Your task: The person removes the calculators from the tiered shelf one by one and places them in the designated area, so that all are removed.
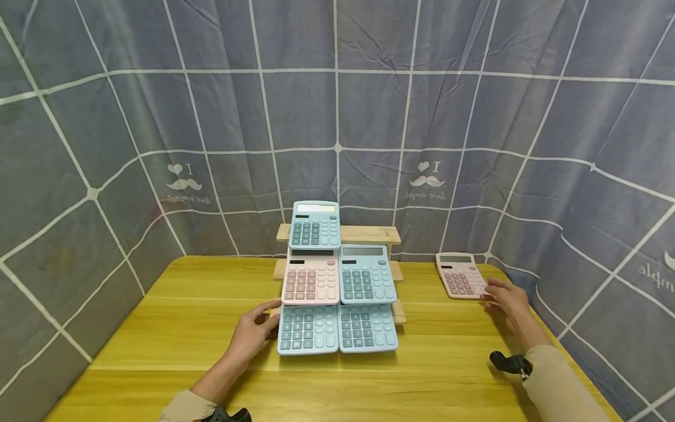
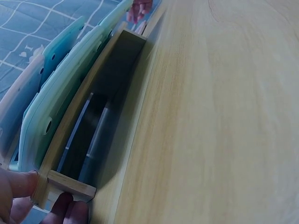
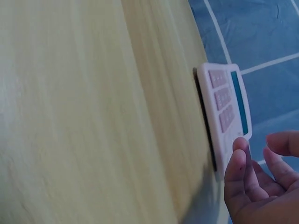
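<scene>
Low and left of centre in the head view, the left grip [image 1: 250, 333] is pinching the end of a rack [image 1: 371, 234], which is carrying four blue calculators [image 1: 368, 275] and one pink calculator [image 1: 300, 284]. At the right, a lone calculator [image 1: 460, 278], also pink, is lying on the surface [image 1: 437, 357]; the right grip [image 1: 509, 305], half open, is reaching its edge, perhaps touching, I cannot tell.

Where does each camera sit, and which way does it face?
Head: worn on the head, facing forward and down at the wooden rack and calculators; left hand and right hand show.
Left wrist: worn there, looking along the wooden rack; parts of both hands show.
Right wrist: worn there, facing the lone pink calculator on the table; only the right hand shows.
Shared: head and right wrist both show that lone pink calculator.
</scene>
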The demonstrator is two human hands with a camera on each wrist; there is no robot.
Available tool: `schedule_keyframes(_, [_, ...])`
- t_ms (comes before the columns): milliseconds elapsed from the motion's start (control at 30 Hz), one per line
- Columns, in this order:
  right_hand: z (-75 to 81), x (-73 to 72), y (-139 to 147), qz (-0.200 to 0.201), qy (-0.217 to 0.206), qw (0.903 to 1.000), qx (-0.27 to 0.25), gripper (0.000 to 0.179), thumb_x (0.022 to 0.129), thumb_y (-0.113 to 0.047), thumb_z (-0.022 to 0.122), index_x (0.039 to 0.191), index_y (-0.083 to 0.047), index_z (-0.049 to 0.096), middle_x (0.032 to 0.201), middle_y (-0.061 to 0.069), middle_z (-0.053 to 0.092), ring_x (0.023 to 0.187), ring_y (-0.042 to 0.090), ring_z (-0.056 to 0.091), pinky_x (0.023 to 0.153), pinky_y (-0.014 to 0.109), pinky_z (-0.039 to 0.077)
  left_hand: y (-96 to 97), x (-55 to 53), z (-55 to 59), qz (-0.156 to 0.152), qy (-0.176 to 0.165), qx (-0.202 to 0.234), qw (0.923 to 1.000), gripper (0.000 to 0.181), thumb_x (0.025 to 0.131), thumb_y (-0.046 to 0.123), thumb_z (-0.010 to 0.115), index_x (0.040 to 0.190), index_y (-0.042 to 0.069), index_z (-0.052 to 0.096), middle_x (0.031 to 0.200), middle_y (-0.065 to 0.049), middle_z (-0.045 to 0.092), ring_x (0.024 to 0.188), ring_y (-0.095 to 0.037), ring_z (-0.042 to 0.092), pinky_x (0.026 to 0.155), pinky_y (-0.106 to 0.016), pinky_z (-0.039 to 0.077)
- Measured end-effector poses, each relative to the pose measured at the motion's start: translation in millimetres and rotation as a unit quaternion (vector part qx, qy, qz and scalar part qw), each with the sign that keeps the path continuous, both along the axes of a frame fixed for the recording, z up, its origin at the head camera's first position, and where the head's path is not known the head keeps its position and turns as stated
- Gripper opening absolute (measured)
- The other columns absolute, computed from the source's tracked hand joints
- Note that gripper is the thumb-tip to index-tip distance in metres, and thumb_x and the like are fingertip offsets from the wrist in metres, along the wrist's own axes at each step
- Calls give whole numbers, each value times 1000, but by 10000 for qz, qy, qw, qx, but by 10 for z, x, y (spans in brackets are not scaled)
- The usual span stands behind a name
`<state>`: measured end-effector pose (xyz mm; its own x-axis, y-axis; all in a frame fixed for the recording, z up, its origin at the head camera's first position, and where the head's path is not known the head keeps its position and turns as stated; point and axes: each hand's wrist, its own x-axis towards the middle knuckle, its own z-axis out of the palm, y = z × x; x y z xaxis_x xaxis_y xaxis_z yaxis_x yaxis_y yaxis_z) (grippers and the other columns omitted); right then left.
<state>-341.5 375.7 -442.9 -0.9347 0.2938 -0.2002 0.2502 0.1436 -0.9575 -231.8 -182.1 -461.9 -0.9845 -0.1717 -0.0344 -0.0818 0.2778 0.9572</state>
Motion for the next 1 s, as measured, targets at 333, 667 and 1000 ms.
schedule_keyframes(333, [172,93,-123,531,451,9975,92,57,99,-10,57,151,5,39,83,-21,61,80,4,70,72,23,61,-2,13,-37,-22,6,91,10000,37,100,9,61,137,7,62,102,-15,65,84,-18,65,74,-29,61])
schedule_keyframes(667, [417,110,-339,1194,799,9896,99,43,102,-16,57,144,-4,51,93,-27,60,84,3,69,77,24,60,4,-8,-29,49,-61,183,9998,37,100,8,61,137,7,61,100,-14,63,84,-17,66,75,-30,62])
schedule_keyframes(1000, [630,152,-578,1493,968,9840,8,44,103,-17,58,143,-3,50,98,-22,63,89,5,69,81,25,60,1,-24,10,94,-149,290,9994,38,99,7,61,137,6,61,98,-14,61,82,-17,65,74,-30,61])
